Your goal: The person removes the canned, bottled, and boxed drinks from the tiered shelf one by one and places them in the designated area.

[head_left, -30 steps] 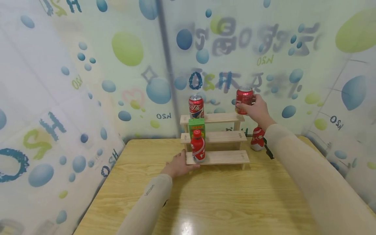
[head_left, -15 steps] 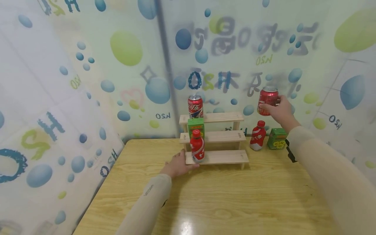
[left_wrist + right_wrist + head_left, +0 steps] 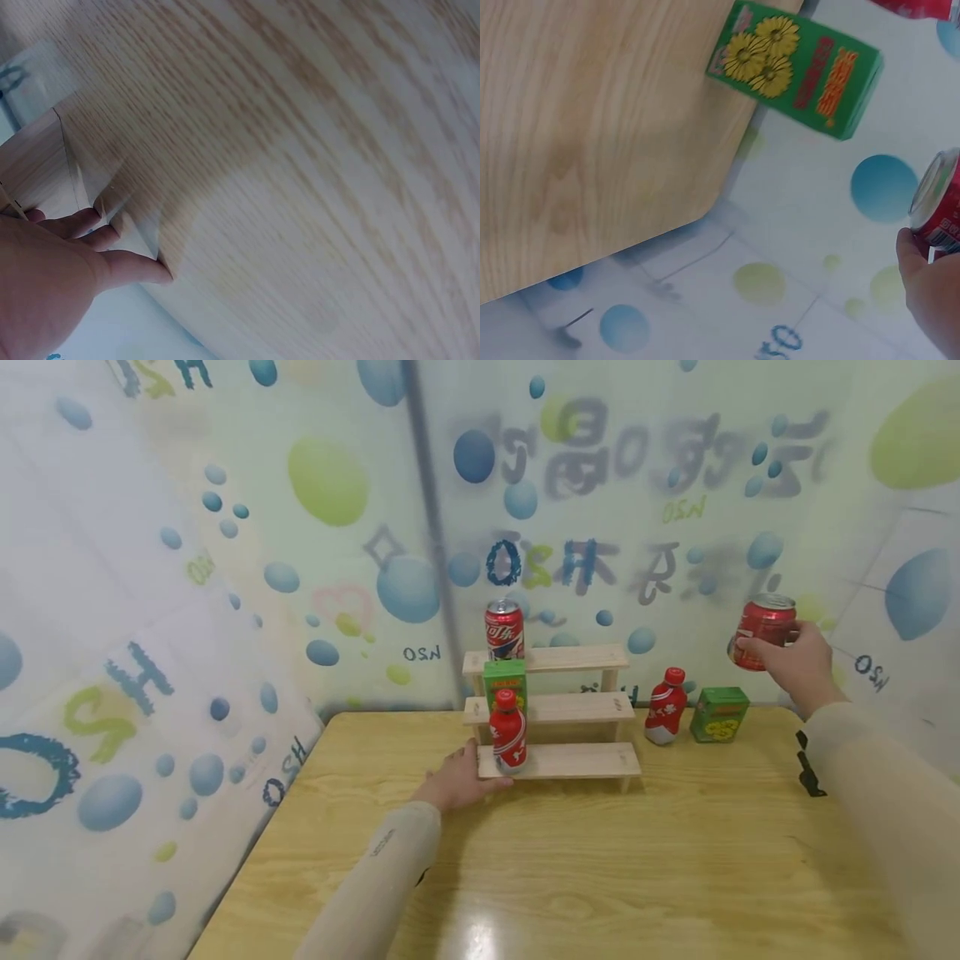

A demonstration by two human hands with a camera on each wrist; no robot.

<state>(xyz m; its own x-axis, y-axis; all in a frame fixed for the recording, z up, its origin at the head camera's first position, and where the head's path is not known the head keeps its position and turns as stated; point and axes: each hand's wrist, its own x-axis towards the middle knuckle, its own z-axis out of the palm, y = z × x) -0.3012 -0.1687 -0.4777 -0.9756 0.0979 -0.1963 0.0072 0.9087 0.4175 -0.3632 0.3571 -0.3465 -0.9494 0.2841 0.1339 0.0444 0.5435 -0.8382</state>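
Right hand (image 3: 804, 667) wrapped round red can (image 3: 763, 625) | likely slick, stiff: best held mid-body | left hand (image 3: 453, 781) grips shelf (image 3: 577, 762)

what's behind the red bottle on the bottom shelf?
A green box on the middle shelf, then a red can on the top shelf. The bottle covers part of the box's front; the box hides the can's base.

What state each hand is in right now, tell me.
Left hand: open, touching the left end of the wooden stand.
Right hand: closed, holding a red can.
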